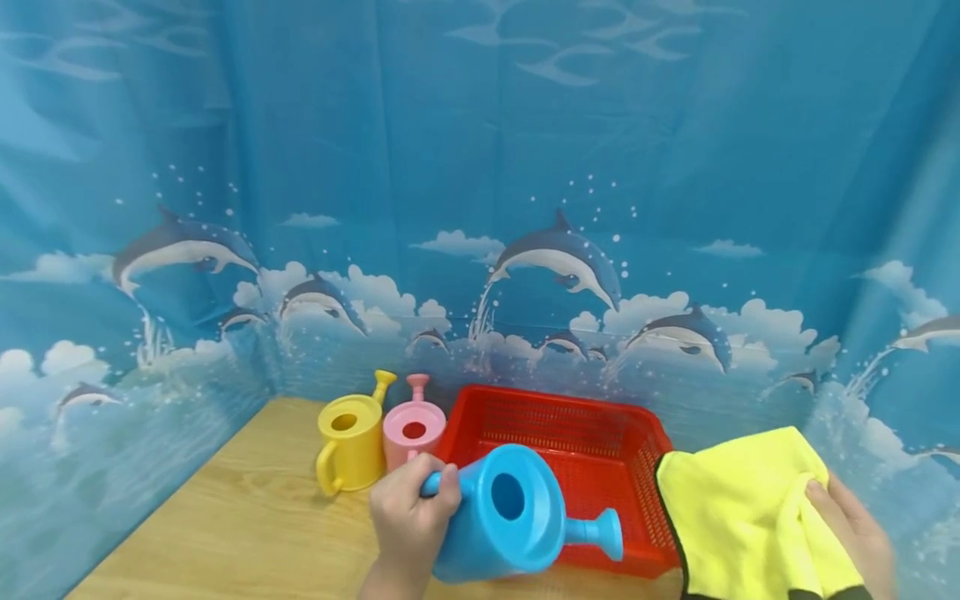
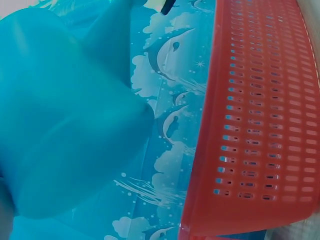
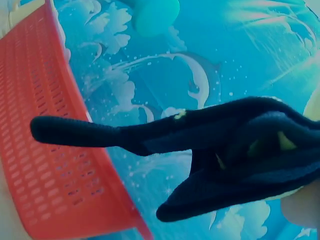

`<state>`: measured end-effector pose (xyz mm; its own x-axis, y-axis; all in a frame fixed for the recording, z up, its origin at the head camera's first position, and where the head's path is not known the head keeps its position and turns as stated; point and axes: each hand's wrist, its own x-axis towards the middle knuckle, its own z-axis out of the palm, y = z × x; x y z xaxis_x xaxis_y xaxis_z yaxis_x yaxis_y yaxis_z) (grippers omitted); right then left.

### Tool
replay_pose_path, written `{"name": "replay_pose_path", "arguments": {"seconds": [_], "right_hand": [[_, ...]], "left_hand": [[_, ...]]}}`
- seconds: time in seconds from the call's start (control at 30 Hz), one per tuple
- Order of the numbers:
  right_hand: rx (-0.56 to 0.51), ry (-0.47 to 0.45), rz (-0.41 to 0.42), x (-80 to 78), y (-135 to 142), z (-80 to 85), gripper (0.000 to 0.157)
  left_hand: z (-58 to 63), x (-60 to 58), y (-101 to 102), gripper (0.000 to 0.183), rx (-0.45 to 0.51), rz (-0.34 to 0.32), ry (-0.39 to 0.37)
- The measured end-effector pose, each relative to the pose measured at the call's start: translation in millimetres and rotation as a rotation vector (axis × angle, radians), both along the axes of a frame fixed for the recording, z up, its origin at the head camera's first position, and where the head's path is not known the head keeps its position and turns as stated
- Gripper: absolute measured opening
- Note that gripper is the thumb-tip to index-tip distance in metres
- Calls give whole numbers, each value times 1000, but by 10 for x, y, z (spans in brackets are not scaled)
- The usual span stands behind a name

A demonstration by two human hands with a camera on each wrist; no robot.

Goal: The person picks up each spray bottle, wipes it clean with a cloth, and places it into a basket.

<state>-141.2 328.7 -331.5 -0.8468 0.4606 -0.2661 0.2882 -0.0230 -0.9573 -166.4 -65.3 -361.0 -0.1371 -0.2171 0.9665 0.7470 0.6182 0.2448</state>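
By its handle, my left hand (image 1: 411, 510) grips a blue watering can (image 1: 480, 533), tilted with its spout to the right, in front of the red basket. The can's blue body (image 2: 65, 110) fills the left of the left wrist view. My right hand (image 1: 855, 525) holds a bright yellow cloth (image 1: 738, 508) with dark edging, right of the basket. In the right wrist view the cloth's dark side (image 3: 240, 145) faces the camera, folded over, and most of that hand is hidden. Can and cloth are apart.
A red perforated basket (image 1: 555, 402) stands on the wooden table (image 1: 247, 517). Left of it, a yellow watering can (image 1: 356, 454) and a pink watering can (image 1: 405, 417) stand side by side. A blue dolphin-print curtain (image 1: 480, 167) hangs behind and around the table.
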Motion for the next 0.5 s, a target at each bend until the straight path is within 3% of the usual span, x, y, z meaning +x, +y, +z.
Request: {"name": "replay_pose_path", "arguments": {"seconds": [0.13, 0.33, 0.5], "right_hand": [[-84, 6, -62, 14, 15, -74, 76], [-113, 54, -41, -19, 68, -104, 76], [-131, 73, -52, -20, 96, -124, 75]], "left_hand": [[-1, 7, -10, 23, 20, 13, -66], [14, 14, -4, 17, 93, 52, -227], [41, 6, 40, 28, 213, -18, -439]]}}
